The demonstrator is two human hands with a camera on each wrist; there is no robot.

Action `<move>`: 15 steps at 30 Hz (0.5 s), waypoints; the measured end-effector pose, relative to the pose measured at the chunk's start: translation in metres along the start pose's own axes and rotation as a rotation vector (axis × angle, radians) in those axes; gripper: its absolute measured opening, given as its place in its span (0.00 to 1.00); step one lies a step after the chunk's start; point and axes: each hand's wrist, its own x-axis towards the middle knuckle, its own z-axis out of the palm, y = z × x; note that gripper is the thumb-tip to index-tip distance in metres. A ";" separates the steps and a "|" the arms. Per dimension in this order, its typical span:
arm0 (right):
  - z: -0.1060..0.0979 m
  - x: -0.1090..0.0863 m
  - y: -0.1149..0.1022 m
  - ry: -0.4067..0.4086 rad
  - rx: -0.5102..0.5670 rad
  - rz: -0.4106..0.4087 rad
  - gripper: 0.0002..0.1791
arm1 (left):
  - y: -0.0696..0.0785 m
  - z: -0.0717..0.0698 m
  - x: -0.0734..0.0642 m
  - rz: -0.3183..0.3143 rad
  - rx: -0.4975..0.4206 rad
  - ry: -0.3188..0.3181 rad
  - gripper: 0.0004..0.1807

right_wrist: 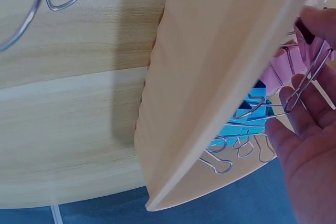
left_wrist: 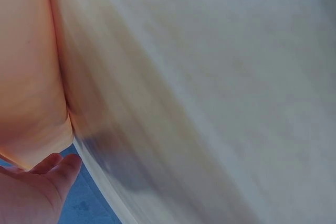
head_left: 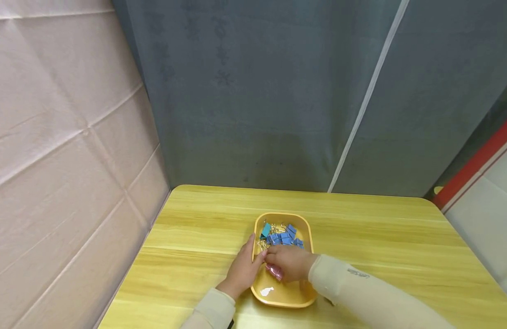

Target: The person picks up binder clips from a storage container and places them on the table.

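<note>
A yellow-orange plastic tray (head_left: 283,305) stands on the table with binder clips inside. My left hand (head_left: 242,270) grips its left side, thumb over the rim and fingers along the outer wall; in the left wrist view, fingertips (left_wrist: 65,169) show at the tray wall's end. My right hand (head_left: 291,261) is inside the tray and pinches a pink binder clip (right_wrist: 314,59) between thumb and fingers. More pink (head_left: 274,271) shows below that hand in the head view. Beyond the hands lie several blue binder clips (head_left: 286,238) and a teal one (head_left: 265,230), wire handles sticking out.
The wood-grain table (head_left: 187,237) extends on both sides of the tray. A dark grey curtain (head_left: 245,100) hangs behind it, and a pale cloth wall (head_left: 64,151) stands on the left. Silver wire loops (right_wrist: 65,3) appear close to the right wrist camera.
</note>
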 end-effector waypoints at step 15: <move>-0.012 -0.011 0.000 0.028 0.153 0.062 0.31 | -0.001 0.000 0.000 -0.001 0.008 -0.001 0.40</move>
